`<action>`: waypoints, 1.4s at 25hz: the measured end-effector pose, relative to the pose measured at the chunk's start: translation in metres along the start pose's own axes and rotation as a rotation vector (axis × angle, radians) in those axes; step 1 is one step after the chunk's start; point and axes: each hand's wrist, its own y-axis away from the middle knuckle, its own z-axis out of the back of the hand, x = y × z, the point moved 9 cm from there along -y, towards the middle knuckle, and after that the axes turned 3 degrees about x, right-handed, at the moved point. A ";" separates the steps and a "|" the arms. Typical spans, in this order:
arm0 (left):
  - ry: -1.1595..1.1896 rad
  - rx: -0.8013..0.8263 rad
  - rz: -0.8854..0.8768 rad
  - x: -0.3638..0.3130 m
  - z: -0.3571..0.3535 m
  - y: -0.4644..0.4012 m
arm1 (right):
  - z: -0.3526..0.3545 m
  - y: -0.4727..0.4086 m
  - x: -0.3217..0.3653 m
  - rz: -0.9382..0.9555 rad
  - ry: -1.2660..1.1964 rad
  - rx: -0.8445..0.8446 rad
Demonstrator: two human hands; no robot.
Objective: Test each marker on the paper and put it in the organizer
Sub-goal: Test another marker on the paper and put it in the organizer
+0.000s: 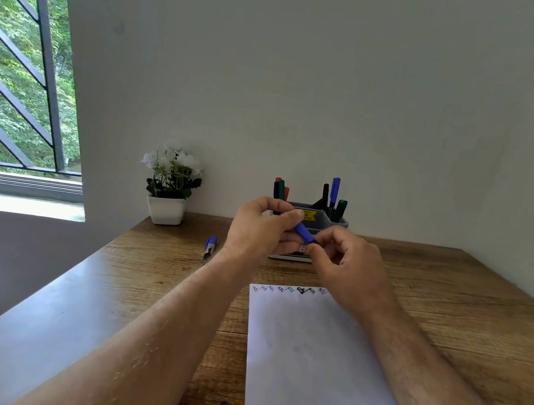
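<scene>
Wooden desk, both hands raised over it.
Left hand and right hand pinch a blue marker between their fingertips.

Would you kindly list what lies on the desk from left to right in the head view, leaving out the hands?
Potted white flowers → loose blue marker → grey organizer holding markers.

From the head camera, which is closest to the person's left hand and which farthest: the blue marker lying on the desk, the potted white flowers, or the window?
1. The loose blue marker, lying on the desk just left of the left hand.
2. The potted white flowers, farther left and back against the wall.
3. The window, far left, beyond the desk.
</scene>
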 end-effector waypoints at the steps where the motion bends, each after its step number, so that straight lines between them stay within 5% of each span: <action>1: 0.018 0.015 -0.006 0.000 -0.001 0.000 | 0.004 0.000 0.001 0.005 -0.021 -0.033; 19: -0.087 0.024 0.012 0.008 -0.001 -0.002 | -0.004 -0.001 0.000 -0.057 0.116 0.089; 31: 0.112 -0.077 0.051 0.006 0.017 -0.003 | -0.004 0.002 -0.002 -0.028 0.067 0.067; 35: 0.331 -0.037 0.136 0.011 0.011 -0.001 | 0.011 0.002 -0.004 -0.044 -0.097 -0.079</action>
